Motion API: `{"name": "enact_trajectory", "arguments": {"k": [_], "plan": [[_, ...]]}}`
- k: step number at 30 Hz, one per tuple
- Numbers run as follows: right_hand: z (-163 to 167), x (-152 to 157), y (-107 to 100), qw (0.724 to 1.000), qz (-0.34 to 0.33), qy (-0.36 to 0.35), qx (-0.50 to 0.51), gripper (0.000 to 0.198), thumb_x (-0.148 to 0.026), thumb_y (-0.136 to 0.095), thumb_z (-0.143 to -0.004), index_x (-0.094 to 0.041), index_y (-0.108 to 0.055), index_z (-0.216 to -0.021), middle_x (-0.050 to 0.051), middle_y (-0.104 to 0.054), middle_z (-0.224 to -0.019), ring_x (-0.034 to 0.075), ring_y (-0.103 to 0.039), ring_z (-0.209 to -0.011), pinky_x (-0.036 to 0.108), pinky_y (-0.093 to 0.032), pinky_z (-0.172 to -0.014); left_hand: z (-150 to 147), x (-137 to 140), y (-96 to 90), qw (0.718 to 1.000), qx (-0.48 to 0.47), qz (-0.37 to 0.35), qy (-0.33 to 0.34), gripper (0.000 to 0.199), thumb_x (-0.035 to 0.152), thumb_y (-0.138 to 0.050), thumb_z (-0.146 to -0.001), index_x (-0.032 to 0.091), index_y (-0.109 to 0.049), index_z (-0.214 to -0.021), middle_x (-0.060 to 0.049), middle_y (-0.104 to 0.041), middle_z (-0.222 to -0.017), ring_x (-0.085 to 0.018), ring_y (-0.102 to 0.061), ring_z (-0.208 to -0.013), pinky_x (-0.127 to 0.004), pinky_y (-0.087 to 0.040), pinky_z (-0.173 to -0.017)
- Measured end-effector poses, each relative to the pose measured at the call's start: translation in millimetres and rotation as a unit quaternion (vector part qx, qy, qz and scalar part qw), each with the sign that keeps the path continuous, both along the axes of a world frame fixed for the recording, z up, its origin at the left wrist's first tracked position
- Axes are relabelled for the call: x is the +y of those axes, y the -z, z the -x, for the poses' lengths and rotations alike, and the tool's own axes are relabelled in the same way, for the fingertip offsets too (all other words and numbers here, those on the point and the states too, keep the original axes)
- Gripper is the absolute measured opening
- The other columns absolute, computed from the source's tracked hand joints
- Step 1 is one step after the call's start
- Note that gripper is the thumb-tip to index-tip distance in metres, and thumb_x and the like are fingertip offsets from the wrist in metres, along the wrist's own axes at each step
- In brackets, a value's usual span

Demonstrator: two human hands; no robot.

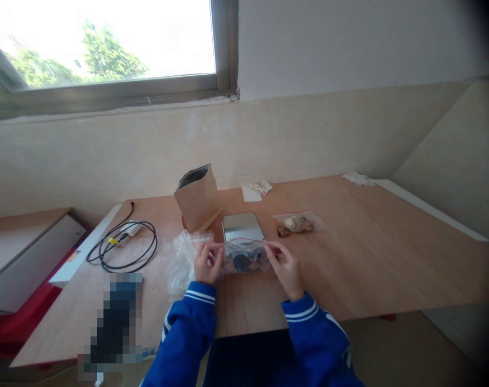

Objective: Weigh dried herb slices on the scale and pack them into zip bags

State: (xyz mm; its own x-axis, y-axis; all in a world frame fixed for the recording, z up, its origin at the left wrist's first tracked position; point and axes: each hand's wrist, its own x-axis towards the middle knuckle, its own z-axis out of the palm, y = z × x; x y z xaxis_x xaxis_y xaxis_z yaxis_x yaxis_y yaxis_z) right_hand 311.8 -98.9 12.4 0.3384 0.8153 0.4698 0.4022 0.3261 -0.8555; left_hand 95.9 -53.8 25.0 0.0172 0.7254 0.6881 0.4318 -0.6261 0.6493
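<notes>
A clear zip bag (244, 263) with dark and brownish pieces in it is stretched between my two hands. My left hand (208, 264) pinches the left end of its reddish zip edge, while my right hand (285, 269) pinches the right end. Just behind the bag sits a small scale (241, 226) with a shiny metal plate, its front partly hidden by the bag. By my left hand lies a pile of clear plastic bags (184, 266). Beyond it an open brown paper pouch (200, 199) stands upright.
Another clear bag (301, 221) with pale and brown pieces lies right of the scale. A coiled black cable (103, 260) and white adapter (132, 228) are at the left. Crumpled tissue (261, 187) lies near the wall. A blurred dark object (115, 322) rests at the front left.
</notes>
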Motion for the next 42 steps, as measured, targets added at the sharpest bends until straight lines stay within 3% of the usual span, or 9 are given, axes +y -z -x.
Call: {"name": "enact_trajectory", "arguments": {"k": [6,15,22,25,32,42], "plan": [[3,-3,-6,0.996,0.015,-0.003,0.083,0.019,-0.037,-0.059,-0.083,-0.019,-0.064,-0.088,0.004,-0.066,-0.083,0.017,-0.059,-0.076,0.03,-0.048,-0.071,-2,-3,-3.9,1.0,-0.011,0.003,0.007,0.008,0.024,-0.058,-0.082,0.016,-0.059,-0.08,-0.001,-0.052,-0.077,-0.008,-0.05,-0.061,-0.015,-0.04,-0.043],[5,-6,-13,0.991,0.049,0.006,0.127,0.024,-0.043,-0.06,-0.08,-0.019,-0.062,-0.084,0.003,-0.063,-0.08,0.016,-0.056,-0.072,0.028,-0.047,-0.067,-8,-6,-5.0,0.999,-0.03,0.04,0.013,0.011,0.027,-0.057,-0.082,0.017,-0.059,-0.078,-0.002,-0.054,-0.079,-0.01,-0.051,-0.065,-0.017,-0.04,-0.047],[4,-5,-11,0.98,0.057,-0.036,0.19,0.027,-0.045,-0.061,-0.08,-0.02,-0.06,-0.089,0.004,-0.065,-0.087,0.019,-0.06,-0.084,0.033,-0.047,-0.079,-5,-6,-1.5,0.992,-0.034,0.09,0.083,0.015,0.032,-0.053,-0.085,0.018,-0.057,-0.087,-0.005,-0.055,-0.086,-0.015,-0.054,-0.076,-0.022,-0.043,-0.055],[3,-4,-10,0.979,0.073,-0.057,0.183,0.028,-0.045,-0.063,-0.078,-0.019,-0.062,-0.09,0.005,-0.066,-0.09,0.021,-0.061,-0.088,0.035,-0.047,-0.082,-4,-5,0.8,0.989,-0.025,0.109,0.1,0.018,0.034,-0.053,-0.085,0.019,-0.057,-0.092,-0.007,-0.056,-0.092,-0.017,-0.055,-0.081,-0.025,-0.045,-0.058],[-1,-2,-4,0.986,0.079,-0.065,0.13,0.028,-0.044,-0.064,-0.078,-0.02,-0.067,-0.092,0.007,-0.068,-0.094,0.023,-0.061,-0.092,0.04,-0.047,-0.087,-6,-4,0.0,0.99,-0.016,0.115,0.077,0.015,0.033,-0.056,-0.083,0.018,-0.059,-0.086,-0.004,-0.054,-0.087,-0.014,-0.053,-0.074,-0.022,-0.041,-0.051],[1,-3,-8,0.982,0.057,-0.069,0.164,0.027,-0.043,-0.067,-0.076,-0.019,-0.07,-0.086,0.006,-0.069,-0.088,0.022,-0.062,-0.087,0.039,-0.048,-0.085,-9,-7,-5.7,0.992,-0.036,0.101,0.067,0.015,0.032,-0.058,-0.082,0.017,-0.06,-0.08,-0.004,-0.054,-0.082,-0.013,-0.053,-0.071,-0.021,-0.041,-0.05]]}}
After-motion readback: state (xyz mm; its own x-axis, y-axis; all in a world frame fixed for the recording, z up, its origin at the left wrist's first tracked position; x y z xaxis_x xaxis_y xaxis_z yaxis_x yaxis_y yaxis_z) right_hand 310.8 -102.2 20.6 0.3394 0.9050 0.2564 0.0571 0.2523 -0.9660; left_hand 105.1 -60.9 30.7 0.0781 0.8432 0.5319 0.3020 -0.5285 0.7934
